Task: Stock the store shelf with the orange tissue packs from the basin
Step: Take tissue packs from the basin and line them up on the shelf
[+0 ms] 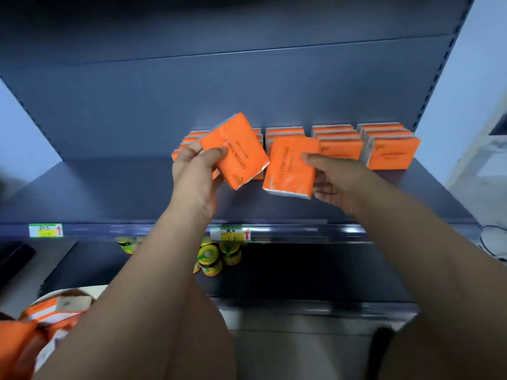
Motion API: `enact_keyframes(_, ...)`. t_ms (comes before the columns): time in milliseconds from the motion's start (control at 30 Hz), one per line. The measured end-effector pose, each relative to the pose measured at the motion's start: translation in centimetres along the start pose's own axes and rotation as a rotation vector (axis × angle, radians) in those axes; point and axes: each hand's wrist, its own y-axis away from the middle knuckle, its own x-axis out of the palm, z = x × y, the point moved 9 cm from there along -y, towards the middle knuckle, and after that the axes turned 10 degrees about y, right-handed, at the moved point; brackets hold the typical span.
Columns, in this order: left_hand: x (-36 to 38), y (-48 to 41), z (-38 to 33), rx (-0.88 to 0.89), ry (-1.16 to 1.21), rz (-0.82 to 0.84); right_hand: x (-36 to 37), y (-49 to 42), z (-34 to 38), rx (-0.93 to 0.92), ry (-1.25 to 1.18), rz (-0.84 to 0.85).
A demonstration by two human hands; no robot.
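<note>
My left hand (pixel 196 176) grips one orange tissue pack (pixel 234 150), tilted, above the dark shelf (pixel 115 187). My right hand (pixel 338 178) pinches a second orange tissue pack (pixel 290 167) just to its right, thumb on its face. Behind both packs, several rows of orange packs (pixel 389 149) stand along the back right of the shelf. The white basin (pixel 52 297) sits at the lower left with more orange packs (pixel 41 316) in it.
The shelf's left half (pixel 82 182) is bare. Price tags (pixel 46 230) hang on the shelf's front rail. Small yellow-lidded jars (pixel 210 260) stand on the lower shelf. A white wall (pixel 472 86) borders the right side.
</note>
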Motion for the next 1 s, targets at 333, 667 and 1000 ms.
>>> enact_keyframes(333,5.5,-2.6,3.0,0.196,-0.457,0.157,-7.2,-2.4,0.3,0.005,-0.134,-0.179)
enact_keyframes(667,12.2,-3.1,8.5,0.339,-0.872,0.528,-11.0,-3.5,1.1,-0.067,0.017,-0.213)
enact_keyframes(1000,16.8,-4.7,11.2,0.616,-1.267,0.63,-14.2,-5.3,1.0,-0.177,0.938,-0.202)
